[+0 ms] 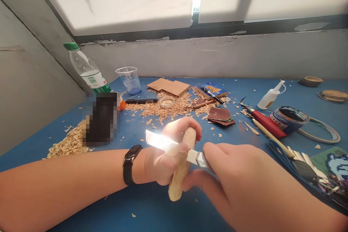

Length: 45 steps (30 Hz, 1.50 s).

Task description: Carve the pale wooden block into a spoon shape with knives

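My left hand (165, 163), with a black band on its wrist, is closed round a pale carved piece of wood (177, 185) that slants upward to the right. In my right hand (231, 174) is a utility knife (201, 160), gripped near the front of its handle. Its bright blade (156, 140) lies across the wood and points left, over my left hand. A thin curl of wood sits at the blade where it crosses the piece. My right thumb is close to the wood's lower part. Glare washes out part of the blade and left palm.
Wood shavings (152, 110) cover the blue table's back middle; another heap (66, 143) lies left. Behind stand a bottle (94, 78) and plastic cup (129, 81). Sandpaper (220, 115) lies midway. At right are a red-handled tool (268, 123), a tin (289, 117) and a glue bottle (269, 98).
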Available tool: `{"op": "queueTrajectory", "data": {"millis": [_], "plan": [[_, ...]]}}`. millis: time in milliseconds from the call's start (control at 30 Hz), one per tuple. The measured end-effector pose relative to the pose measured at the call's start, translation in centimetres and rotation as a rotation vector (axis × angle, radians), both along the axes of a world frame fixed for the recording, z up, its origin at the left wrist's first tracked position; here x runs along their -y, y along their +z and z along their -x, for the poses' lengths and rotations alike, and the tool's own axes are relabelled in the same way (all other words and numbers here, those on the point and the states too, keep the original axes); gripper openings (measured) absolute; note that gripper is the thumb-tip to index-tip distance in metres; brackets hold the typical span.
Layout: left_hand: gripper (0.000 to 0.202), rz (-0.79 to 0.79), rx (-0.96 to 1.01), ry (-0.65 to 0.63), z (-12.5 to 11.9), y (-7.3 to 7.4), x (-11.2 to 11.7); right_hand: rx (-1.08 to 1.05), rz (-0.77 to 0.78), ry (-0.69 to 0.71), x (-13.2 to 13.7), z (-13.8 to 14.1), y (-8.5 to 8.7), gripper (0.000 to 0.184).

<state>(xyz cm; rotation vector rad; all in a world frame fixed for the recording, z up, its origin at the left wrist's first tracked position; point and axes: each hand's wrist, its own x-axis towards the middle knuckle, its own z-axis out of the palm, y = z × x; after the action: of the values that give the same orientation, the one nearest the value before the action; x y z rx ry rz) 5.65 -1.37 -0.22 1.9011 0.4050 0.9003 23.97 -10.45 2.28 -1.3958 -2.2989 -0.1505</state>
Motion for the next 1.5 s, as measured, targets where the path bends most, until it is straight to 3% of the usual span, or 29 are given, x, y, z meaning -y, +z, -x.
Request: {"op": "queueTrajectory", "data": {"millis": [167,467,667,767,933,1067,1167,1333,1500], "plan": [[0.057,-0.068,0.072,-0.035,-0.1,0.0,-0.1,0.036,0.153,0.048,0.7,-0.1,1.3,0.024],[0.049,0.067,0.126,-0.049,-0.4,-0.8,0.5,0.029,-0.089,-0.004,0.0,-0.2,-0.7,0.033],[0.040,0.065,0.033,0.062,-0.2,0.3,0.6,0.038,-0.204,-0.116,-0.5,-0.2,-1.5,0.047],[0.039,-0.002,-0.017,0.095,0.0,0.7,0.6,0.034,-0.135,-0.133,-0.5,-0.2,-1.3,0.049],[0.057,0.070,0.042,0.016,0.0,-0.1,0.2,-0.003,0.134,-0.003,0.4,-0.1,0.5,0.023],[0.058,0.011,0.063,-0.034,-0.2,-0.2,0.1,0.009,0.201,0.025,0.7,0.1,0.8,0.018],[0.055,0.011,0.108,-0.042,-0.4,0.2,0.3,-0.011,0.168,0.054,0.4,0.2,-0.1,0.020],[0.055,-0.132,0.140,-0.057,-0.3,0.5,0.3,-0.069,0.060,0.069,0.2,0.3,-1.4,0.015],[0.048,-0.048,0.117,-0.019,0.1,-0.3,0.2,-0.066,-0.074,0.040,-0.1,0.3,-1.7,0.022]]}}
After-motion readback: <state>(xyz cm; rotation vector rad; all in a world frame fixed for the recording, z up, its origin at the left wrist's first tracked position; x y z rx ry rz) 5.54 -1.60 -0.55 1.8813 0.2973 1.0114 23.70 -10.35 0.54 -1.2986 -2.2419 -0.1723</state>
